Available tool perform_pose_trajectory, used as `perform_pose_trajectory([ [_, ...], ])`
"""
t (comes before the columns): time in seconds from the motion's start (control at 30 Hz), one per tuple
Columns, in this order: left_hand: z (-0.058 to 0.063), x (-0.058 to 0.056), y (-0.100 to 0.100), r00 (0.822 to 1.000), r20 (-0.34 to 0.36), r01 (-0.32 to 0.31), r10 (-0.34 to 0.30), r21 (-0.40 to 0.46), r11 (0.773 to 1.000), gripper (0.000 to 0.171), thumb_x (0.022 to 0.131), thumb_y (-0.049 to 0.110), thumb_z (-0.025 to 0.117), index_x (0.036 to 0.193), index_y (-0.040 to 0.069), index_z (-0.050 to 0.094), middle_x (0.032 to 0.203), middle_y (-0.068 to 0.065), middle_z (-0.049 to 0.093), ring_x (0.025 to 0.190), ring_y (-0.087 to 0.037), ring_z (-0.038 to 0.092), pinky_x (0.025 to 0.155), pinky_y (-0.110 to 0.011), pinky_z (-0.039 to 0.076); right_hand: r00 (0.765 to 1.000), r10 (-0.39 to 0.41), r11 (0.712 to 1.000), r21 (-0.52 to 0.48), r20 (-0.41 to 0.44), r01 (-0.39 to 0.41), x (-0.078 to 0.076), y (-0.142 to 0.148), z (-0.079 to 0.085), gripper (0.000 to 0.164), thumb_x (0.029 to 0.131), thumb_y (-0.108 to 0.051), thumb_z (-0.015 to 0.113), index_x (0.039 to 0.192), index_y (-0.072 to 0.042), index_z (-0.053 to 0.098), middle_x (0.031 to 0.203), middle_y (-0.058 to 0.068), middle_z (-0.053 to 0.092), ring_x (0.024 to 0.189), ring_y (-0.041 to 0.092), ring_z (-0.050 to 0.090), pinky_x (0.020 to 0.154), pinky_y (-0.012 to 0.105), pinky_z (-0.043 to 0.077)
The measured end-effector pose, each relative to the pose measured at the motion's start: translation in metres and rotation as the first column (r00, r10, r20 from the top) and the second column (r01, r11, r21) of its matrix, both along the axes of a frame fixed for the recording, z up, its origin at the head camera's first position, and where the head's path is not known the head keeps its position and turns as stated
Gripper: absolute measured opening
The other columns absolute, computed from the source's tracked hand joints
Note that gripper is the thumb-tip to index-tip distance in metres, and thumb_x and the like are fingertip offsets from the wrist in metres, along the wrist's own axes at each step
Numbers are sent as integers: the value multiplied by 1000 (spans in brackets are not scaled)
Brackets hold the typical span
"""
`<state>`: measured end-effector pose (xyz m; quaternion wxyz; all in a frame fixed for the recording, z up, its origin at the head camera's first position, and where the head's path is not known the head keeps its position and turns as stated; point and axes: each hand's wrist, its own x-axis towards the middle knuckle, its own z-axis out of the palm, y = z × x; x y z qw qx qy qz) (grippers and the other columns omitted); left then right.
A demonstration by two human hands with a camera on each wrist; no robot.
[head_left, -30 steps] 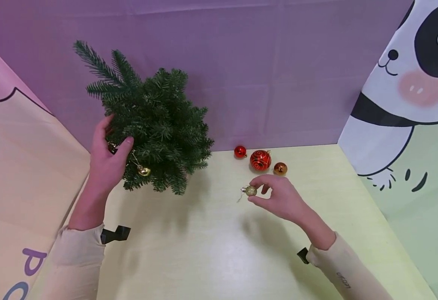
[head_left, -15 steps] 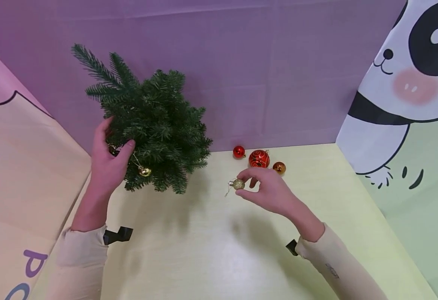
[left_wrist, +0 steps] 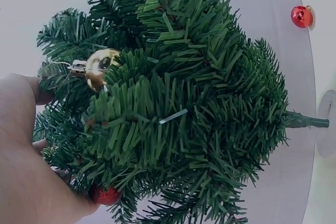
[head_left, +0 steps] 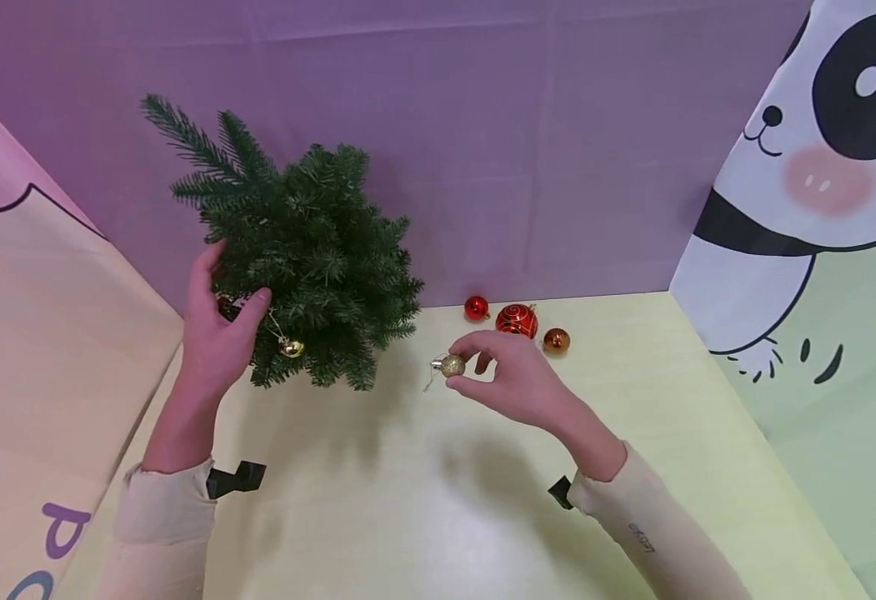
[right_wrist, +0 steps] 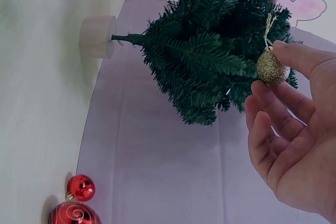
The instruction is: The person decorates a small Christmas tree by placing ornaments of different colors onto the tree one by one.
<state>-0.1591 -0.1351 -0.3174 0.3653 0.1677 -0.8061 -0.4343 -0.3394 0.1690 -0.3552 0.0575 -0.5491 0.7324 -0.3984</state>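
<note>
A small green artificial Christmas tree (head_left: 325, 258) stands at the left of the table on a round pale base (right_wrist: 97, 36). My left hand (head_left: 216, 346) grips its left side, thumb and fingers among the branches. From the foliage near that thumb hangs a shiny gold bauble (left_wrist: 98, 70). A red glittery bauble (left_wrist: 106, 195) shows beside the hand in the left wrist view. To the right of the tree, my right hand (head_left: 516, 379) pinches a gold glitter bauble (right_wrist: 273, 67) between thumb and fingertips, above the table. Its cap and string loop (head_left: 432, 379) point toward the tree.
Behind the right hand, a small red bauble (head_left: 476, 307), a larger red bauble with swirls (head_left: 516, 319) and a copper bauble (head_left: 556, 341) lie along the table's back edge. A purple cloth backdrop (head_left: 468, 167) rises behind the pale table (head_left: 377, 517), with printed panels at both sides.
My right hand has moved left toward the tree, carrying the gold glitter bauble. The left hand keeps its hold on the branches, and the tree stays in place.
</note>
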Motion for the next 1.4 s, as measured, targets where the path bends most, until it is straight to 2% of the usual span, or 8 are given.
perform_pose_trajectory([
  [0.3, 4, 7, 2, 1000, 2, 7, -7, -44, 999, 69, 96, 17, 57, 155, 19, 21, 155, -5, 20, 140, -23, 19, 109, -49, 19, 999, 41, 999, 1, -5, -41, 15, -14, 4, 22, 83, -21, 79, 103, -19, 70, 95, -17, 65, 76, 5, 60, 69, 26, 48],
  [0.53, 3, 10, 4, 1000, -10, 2, -2, -81, 997, 70, 96, 18, 58, 155, 17, 20, 157, -4, 18, 141, -21, 17, 112, -46, 15, 998, 50, 999, -15, -31, -51, 23, -23, 7, 23, 83, -21, 78, 104, -17, 70, 97, -15, 65, 74, 1, 59, 67, 25, 48],
  [0.77, 4, 11, 4, 999, -38, 14, -16, -57, 998, 67, 97, 18, 57, 154, 17, 21, 154, -4, 21, 139, -21, 20, 109, -47, 21, 999, 46, 998, -33, -13, -46, 29, -30, 10, 24, 84, -21, 78, 106, -15, 70, 97, -12, 66, 75, 1, 59, 65, 25, 49],
  [0.93, 6, 14, 6, 997, -65, 28, -31, -50, 998, 68, 95, 12, 58, 153, 14, 22, 154, -4, 21, 139, -21, 20, 109, -42, 20, 1000, 18, 999, -27, 13, -18, 36, -36, 12, 25, 84, -22, 77, 107, -15, 70, 98, -12, 67, 75, 0, 59, 65, 25, 47],
  [1.13, 8, 18, 10, 996, -79, 24, -31, -85, 996, 68, 93, 4, 59, 152, 9, 25, 152, -5, 24, 137, -19, 22, 105, -35, 22, 998, 33, 998, -48, 48, -31, 40, -41, 16, 24, 84, -20, 77, 107, -15, 70, 97, -12, 67, 74, 1, 59, 65, 25, 48],
  [1.3, 9, 19, 13, 995, -86, 38, -50, -143, 989, 67, 92, 1, 61, 151, 9, 30, 151, -7, 27, 136, -24, 25, 104, -39, 23, 999, 29, 998, -50, 42, -27, 41, -44, 18, 26, 85, -22, 76, 109, -16, 70, 99, -13, 66, 76, 0, 59, 65, 25, 47],
  [1.4, 6, 20, 16, 996, -73, 40, -54, -184, 982, 65, 91, 1, 62, 150, 10, 34, 150, -10, 28, 134, -27, 27, 99, -40, 26, 999, 21, 999, -38, 42, -19, 43, -44, 18, 26, 86, -23, 75, 110, -16, 70, 100, -12, 66, 76, 0, 59, 65, 25, 47],
])
